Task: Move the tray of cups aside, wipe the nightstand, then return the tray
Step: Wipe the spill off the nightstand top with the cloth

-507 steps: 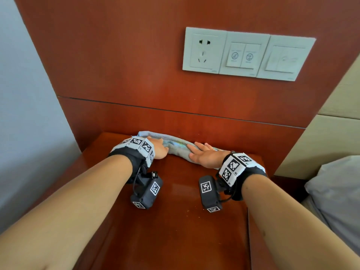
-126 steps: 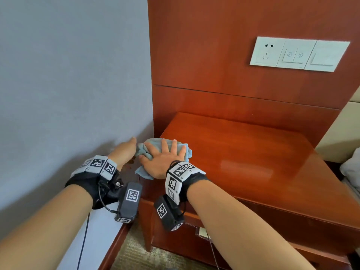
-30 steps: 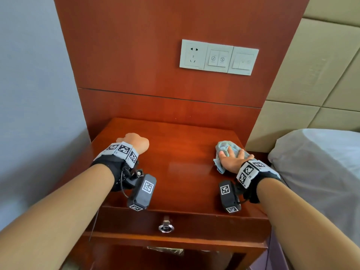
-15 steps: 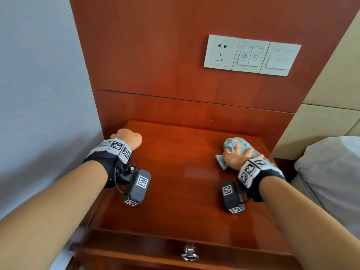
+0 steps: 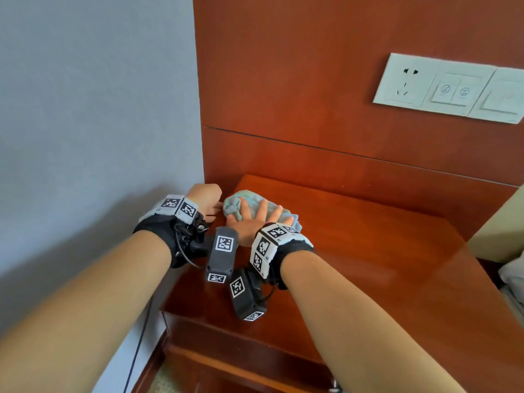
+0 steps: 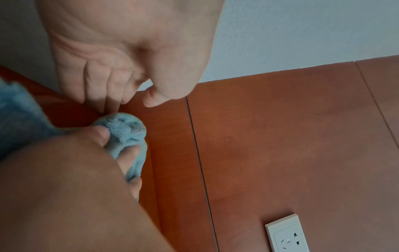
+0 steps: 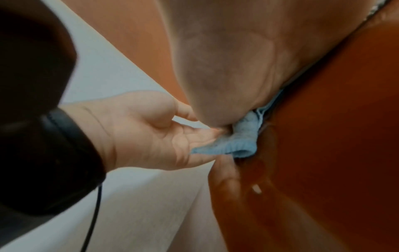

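One cloth point(image 5: 259, 207), pale blue and fluffy, lies bunched at the back left corner of the one nightstand point(image 5: 368, 251), close to the wall panel point(image 5: 326, 95). My right hand point(image 5: 255, 219) lies flat on it, fingers point(image 5: 262, 207) straight and spread, pressing it to the glossy red-brown top. In the left wrist view the cloth point(image 6: 124, 131) bulges up between two of those fingers.

My left hand point(image 5: 205, 195) sits just beside it at the nightstand's left edge, against the grey wall point(image 5: 85, 109). Its fingers point(image 6: 112, 88) hang loosely curled and hold nothing; their tips are at the cloth's edge, though in the right wrist view the hand point(image 7: 146, 136) is too blurred to settle whether they touch.

The tray of cups shows in none of the three views. Most of the cloth is hidden under my palm. One white plate point(image 5: 450, 87) of sockets and switches is on the panel, cut off at the right edge. Two wrist cameras hang under my wrists, nearly touching.
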A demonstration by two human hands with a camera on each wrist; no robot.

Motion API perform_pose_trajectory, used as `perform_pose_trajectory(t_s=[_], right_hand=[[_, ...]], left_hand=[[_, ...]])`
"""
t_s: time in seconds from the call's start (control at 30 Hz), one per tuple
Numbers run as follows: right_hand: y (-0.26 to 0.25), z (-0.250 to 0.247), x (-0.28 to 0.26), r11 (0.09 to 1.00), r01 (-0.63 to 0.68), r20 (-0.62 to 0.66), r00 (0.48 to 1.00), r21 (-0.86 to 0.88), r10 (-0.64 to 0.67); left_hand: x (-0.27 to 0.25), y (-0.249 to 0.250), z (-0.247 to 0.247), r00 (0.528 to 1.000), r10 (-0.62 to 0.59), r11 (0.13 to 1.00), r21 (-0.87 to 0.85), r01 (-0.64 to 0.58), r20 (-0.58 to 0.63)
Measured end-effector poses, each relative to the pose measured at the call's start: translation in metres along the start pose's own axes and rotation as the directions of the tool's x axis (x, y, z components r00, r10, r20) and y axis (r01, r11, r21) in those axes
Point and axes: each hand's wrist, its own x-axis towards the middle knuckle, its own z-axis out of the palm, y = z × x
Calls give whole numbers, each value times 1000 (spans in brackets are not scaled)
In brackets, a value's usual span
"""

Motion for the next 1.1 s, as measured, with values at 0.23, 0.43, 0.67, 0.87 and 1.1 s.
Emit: perform_pose_trajectory(t_s=[0.23,0.43,0.67,0.87,1.1], right_hand=[[-11,-15,30,1000,26,-7,1000,-6,-26],[-12,-32,59,999,36,8,999,-5,-36],[-1,-49,86,998,56,3,998,5,-56],[15,-54,98,996,89,4,996,8,-89],[91,-66,91,1000,-7,-5,1000,-7,7]], left_hand=[[17,12,-8,998,-46,997,62,43,52],[36,21,-7,983,-105,994,54,97,151],[58,30,5,995,-74,994,87,68,69],[62,26,8,997,-79,992,95,77,13],[47,50,33,975,75,993,101,-55,-207]])
